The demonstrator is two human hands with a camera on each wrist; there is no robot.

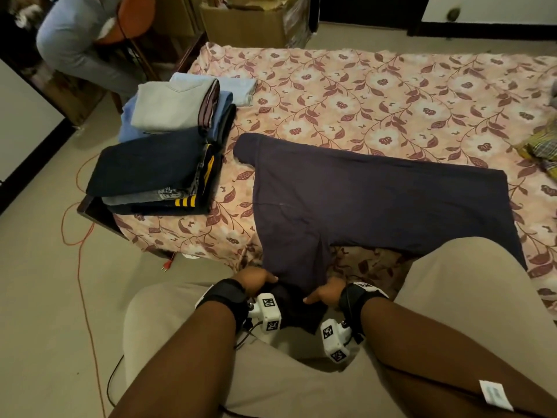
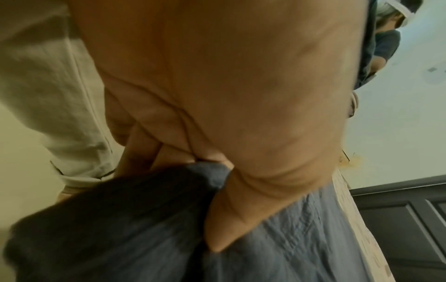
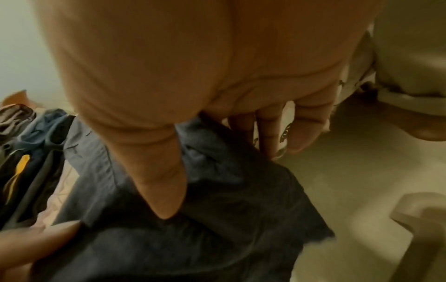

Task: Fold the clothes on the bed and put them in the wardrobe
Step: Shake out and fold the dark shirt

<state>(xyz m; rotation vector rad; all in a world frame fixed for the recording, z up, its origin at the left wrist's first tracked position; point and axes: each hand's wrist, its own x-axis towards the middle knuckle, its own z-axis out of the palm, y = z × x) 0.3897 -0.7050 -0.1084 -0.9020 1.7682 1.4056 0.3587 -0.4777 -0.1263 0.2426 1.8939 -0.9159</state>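
Fingers [image 3: 265, 133] of the right hand [image 1: 324, 292] are partly hidden behind the dark navy soft cloth garment [image 1: 376, 203], whose lower sleeve both hands pinch at lower centre; the left hand [image 1: 254, 279] grips likewise. It lies flat across the floral-sheeted bed [image 1: 391, 95], beside two stacks of folded clothes [image 1: 156, 164] at left.

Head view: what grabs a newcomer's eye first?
The dark shirt spread across the floral bedsheet, one sleeve hanging off the near edge. The left hand and right hand both grip that sleeve. Two stacks of folded clothes sit at the bed's left corner.
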